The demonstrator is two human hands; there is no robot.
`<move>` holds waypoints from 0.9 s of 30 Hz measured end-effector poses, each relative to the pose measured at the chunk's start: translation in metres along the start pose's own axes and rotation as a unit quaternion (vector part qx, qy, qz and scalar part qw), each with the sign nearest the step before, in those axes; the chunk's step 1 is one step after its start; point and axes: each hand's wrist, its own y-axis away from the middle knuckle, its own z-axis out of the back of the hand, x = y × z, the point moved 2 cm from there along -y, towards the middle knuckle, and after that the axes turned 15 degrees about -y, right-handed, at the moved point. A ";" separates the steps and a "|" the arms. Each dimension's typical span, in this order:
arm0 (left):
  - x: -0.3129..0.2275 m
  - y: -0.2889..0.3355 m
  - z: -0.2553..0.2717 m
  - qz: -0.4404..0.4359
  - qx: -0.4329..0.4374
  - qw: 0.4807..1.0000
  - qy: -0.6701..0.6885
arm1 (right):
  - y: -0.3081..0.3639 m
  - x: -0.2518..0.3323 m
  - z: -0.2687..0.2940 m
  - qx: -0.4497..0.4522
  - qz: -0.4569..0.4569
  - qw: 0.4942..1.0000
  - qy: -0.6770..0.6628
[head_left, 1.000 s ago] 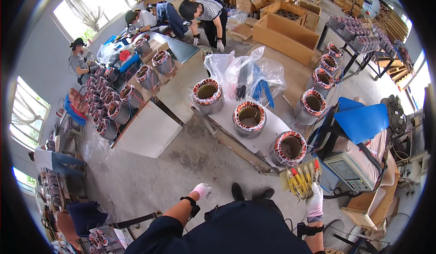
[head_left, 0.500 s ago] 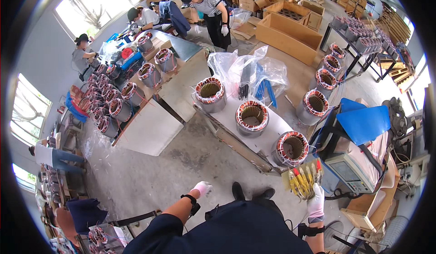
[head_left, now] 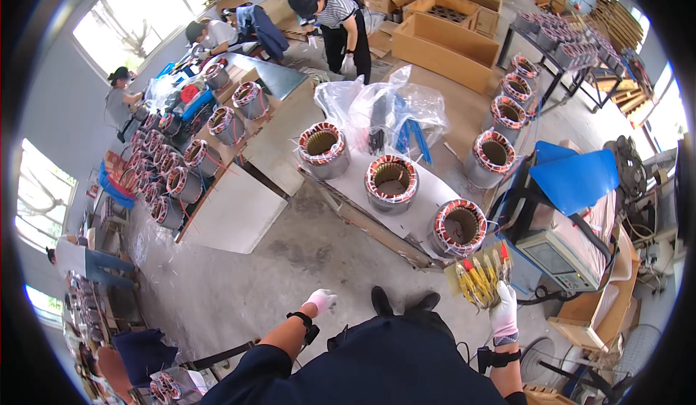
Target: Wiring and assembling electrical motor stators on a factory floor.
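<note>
Right hand clamped on the clip plate by its right side; plate just nearer than the closest stator at the right end of the counter. Left hand empty, fingers loose, well apart from right. Best to keep the plate steady, clips untangled, free left hand ready to brace the stator. Stator looks close to the near edge, so don't bump it. Tester crowds right; open floor left.

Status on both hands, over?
White-gloved left hand: looks empty. White-gloved right hand: holding yellowish board with red and yellow clips. Grey metal cylinder just beyond.
</note>
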 end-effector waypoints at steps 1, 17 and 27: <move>0.003 -0.001 -0.001 -0.008 -0.011 1.000 -0.003 | -0.001 0.000 -0.003 -0.005 0.002 1.000 -0.001; -0.035 0.021 0.005 0.039 0.023 0.994 0.102 | 0.003 0.001 -0.003 0.015 -0.009 0.999 -0.028; -0.036 0.025 0.008 0.069 0.028 0.990 0.118 | -0.005 -0.012 0.012 -0.020 0.000 1.000 -0.017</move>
